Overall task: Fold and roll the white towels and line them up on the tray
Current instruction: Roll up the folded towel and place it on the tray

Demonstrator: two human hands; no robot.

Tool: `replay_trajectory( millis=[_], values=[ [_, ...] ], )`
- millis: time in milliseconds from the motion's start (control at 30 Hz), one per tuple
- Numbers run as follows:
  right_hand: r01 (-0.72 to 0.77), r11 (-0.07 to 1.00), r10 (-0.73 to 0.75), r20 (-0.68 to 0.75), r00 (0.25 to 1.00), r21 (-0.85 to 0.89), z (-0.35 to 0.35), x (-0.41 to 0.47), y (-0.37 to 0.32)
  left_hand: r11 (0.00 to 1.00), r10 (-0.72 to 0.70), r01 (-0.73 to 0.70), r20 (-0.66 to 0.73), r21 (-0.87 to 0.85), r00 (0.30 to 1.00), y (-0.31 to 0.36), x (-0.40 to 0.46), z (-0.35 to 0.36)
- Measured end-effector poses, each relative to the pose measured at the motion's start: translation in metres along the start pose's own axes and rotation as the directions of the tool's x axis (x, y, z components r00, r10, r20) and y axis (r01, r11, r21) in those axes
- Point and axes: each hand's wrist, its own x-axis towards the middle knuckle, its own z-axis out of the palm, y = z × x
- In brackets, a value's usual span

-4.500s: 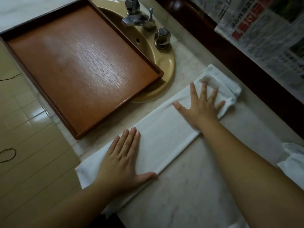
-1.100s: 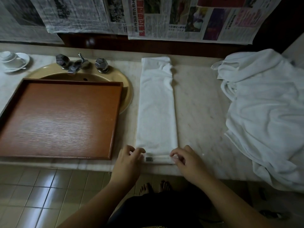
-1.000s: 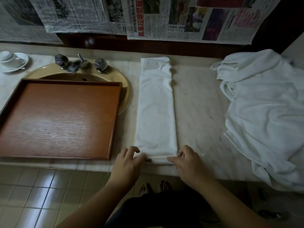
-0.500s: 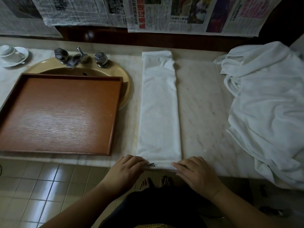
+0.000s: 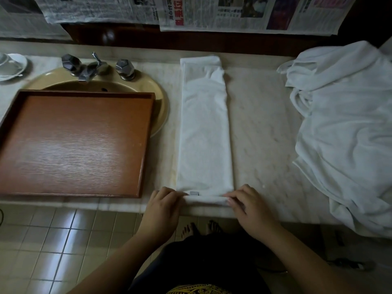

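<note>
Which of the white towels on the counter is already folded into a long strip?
The folded towel in the middle, beside the tray; both hands pinch its near end into a starting roll. The other white towels lie in a crumpled heap at right.

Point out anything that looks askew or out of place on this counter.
The far end of the folded towel is rumpled, with one layer slanting off the edge, so the strip is not square there. The tray sits partly over the sink, hiding most of the basin. More white towels lie in a loose heap on the right.
</note>
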Motion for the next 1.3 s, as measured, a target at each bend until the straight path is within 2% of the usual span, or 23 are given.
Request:
replay_trajectory(
  millis=[100, 167, 233, 300, 333, 500, 633, 767, 833, 933, 1000, 1067, 1167, 1300],
  values=[
    [-0.051, 0.998, 0.052, -0.02, 0.998, 0.019, -0.004, 0.01, -0.006, 0.992, -0.115, 0.113, -0.04, -0.053, 0.993, 0.009, 0.007, 0.004],
    [-0.003, 0.994, -0.003, -0.054, 0.999, -0.106, -0.006, 0.016, -0.011, 0.991, -0.133, 0.131, -0.051, -0.029, 0.99, 0.014, 0.012, 0.004],
    [0.071, 0.977, -0.076, -0.017, 0.997, -0.201, -0.009, 0.02, -0.017, 0.994, -0.026, 0.031, -0.05, 0.104, 0.998, 0.015, 0.016, 0.003],
    [0.293, 0.901, -0.28, 0.086, 0.956, -0.321, -0.004, 0.02, -0.016, 0.95, 0.166, -0.154, -0.021, 0.272, 0.986, 0.011, 0.019, 0.004],
    [0.357, 0.865, -0.333, 0.129, 0.934, -0.352, -0.001, 0.017, -0.015, 0.923, 0.234, -0.222, 0.0, 0.314, 0.972, 0.01, 0.019, 0.004],
    [0.327, 0.884, -0.312, 0.1, 0.945, -0.334, 0.001, 0.014, -0.007, 0.857, 0.379, -0.385, 0.086, 0.342, 0.921, 0.007, 0.011, 0.002],
    [0.397, 0.874, -0.387, 0.091, 0.917, -0.279, -0.001, 0.015, 0.003, 0.842, 0.417, -0.419, 0.082, 0.341, 0.905, -0.007, 0.016, 0.002],
    [0.375, 0.891, -0.382, 0.024, 0.924, -0.256, 0.001, 0.017, 0.007, 0.927, 0.325, -0.328, 0.047, 0.179, 0.944, -0.009, 0.025, -0.002],
    [0.285, 0.94, -0.299, -0.045, 0.953, -0.189, 0.004, 0.018, 0.005, 0.977, 0.201, -0.203, 0.037, 0.066, 0.979, -0.004, 0.029, -0.006],
    [0.088, 0.996, -0.086, -0.127, 0.988, 0.005, 0.009, 0.023, 0.001, 0.999, 0.021, -0.019, 0.027, -0.05, 0.999, 0.007, 0.037, -0.006],
    [0.018, 0.997, -0.005, -0.166, 0.986, 0.081, 0.008, 0.029, -0.003, 0.997, -0.022, 0.021, -0.008, -0.079, 1.0, 0.013, 0.042, -0.003],
    [0.018, 0.999, -0.011, -0.17, 0.985, 0.038, 0.004, 0.037, -0.006, 0.995, -0.048, 0.047, -0.018, -0.084, 0.999, 0.016, 0.047, -0.001],
    [0.132, 0.976, -0.155, -0.129, 0.979, -0.173, -0.001, 0.05, -0.004, 0.996, 0.043, -0.039, -0.044, 0.079, 0.998, 0.014, 0.056, 0.001],
    [0.303, 0.898, -0.334, -0.047, 0.942, -0.318, -0.01, 0.053, 0.001, 0.896, 0.279, -0.255, -0.015, 0.365, 0.96, 0.005, 0.065, 0.0]
  ],
)
